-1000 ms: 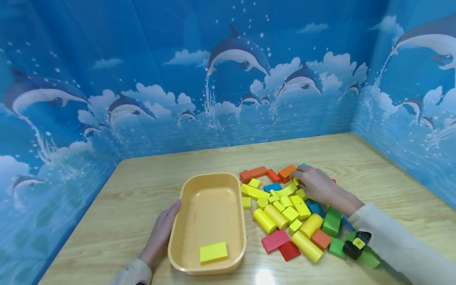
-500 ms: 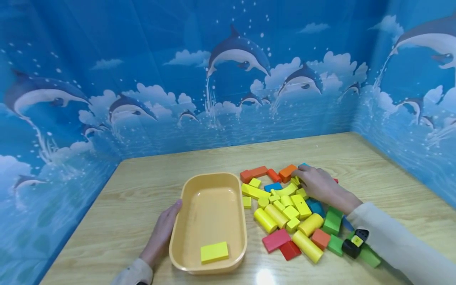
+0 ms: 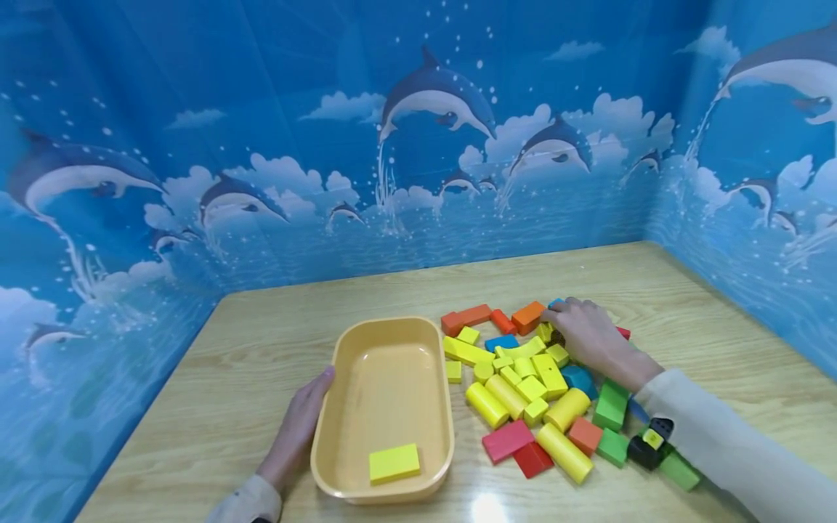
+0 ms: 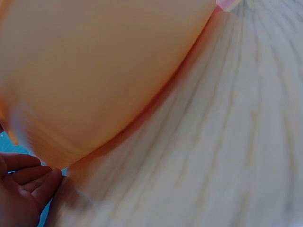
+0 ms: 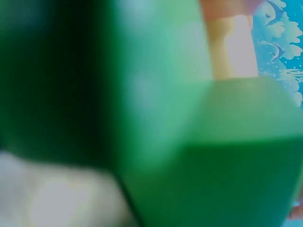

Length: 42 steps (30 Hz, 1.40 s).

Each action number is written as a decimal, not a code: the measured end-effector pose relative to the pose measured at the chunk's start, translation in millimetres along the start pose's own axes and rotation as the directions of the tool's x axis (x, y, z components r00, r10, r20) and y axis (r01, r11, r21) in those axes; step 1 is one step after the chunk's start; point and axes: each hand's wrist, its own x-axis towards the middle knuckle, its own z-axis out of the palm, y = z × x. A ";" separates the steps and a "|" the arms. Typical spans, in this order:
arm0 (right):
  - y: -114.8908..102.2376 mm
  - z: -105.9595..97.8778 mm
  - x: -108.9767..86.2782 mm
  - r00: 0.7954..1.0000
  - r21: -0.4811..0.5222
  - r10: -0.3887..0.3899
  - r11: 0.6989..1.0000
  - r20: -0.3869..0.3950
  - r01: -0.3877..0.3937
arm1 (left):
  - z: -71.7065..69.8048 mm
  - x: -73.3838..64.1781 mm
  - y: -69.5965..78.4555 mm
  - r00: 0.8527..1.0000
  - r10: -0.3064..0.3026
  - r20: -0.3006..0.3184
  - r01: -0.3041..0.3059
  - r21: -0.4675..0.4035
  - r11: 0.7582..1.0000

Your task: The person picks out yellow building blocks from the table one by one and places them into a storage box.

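Observation:
My left hand (image 3: 297,421) lies along the left side of a tan plastic bin (image 3: 441,349), thumb at its rim. In the left wrist view, the nearly straight fingers (image 4: 31,182) touch the bin's outer wall (image 4: 104,75) near its base. A flat yellow block (image 3: 394,463) sits inside the bin. On the right, my right hand (image 3: 588,334) reaches down into loose coloured blocks, nearest an orange block (image 3: 527,317) and a yellow block (image 3: 558,354). Its fingertips are hidden. The right wrist view is mostly filled by a blurred green block (image 5: 236,184).
Yellow cylinders (image 3: 564,454), red blocks (image 3: 506,442) and green blocks (image 3: 611,404) lie right of the bin on a wooden table (image 3: 261,341). Orange blocks (image 3: 474,314) stand behind them. A dolphin-printed backdrop (image 3: 418,240) borders the table.
My right hand has shifted slightly right and away from the orange block. A small yellow cube and a yellow cylinder have slid a little to the left. The left hand has hardly moved.

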 end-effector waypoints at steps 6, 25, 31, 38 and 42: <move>-6.4 -9.8 5.6 0.995 -0.004 0.000 1.000 -0.102 0.000 | -0.1 -0.9 0.2 1.000 0.005 -0.001 -0.005 0.002 1.000; -119.9 -44.2 33.2 0.977 0.266 -0.136 0.948 -0.166 0.177 | -1.5 -1.4 -1.6 1.000 0.003 -0.003 -0.002 0.012 1.000; -156.9 -53.2 41.6 0.970 0.289 -0.199 0.929 -0.141 0.232 | -2.3 -1.5 -0.3 1.000 0.004 0.003 -0.004 0.041 0.999; -191.8 -48.5 53.3 0.951 0.302 -0.296 0.902 -0.092 0.310 | -1.9 -1.3 0.9 1.000 0.008 -0.005 -0.008 0.051 0.999; -210.2 -41.1 55.8 0.939 0.308 -0.341 0.899 0.046 0.312 | -1.1 -1.8 0.3 1.000 0.016 0.003 -0.016 0.038 0.999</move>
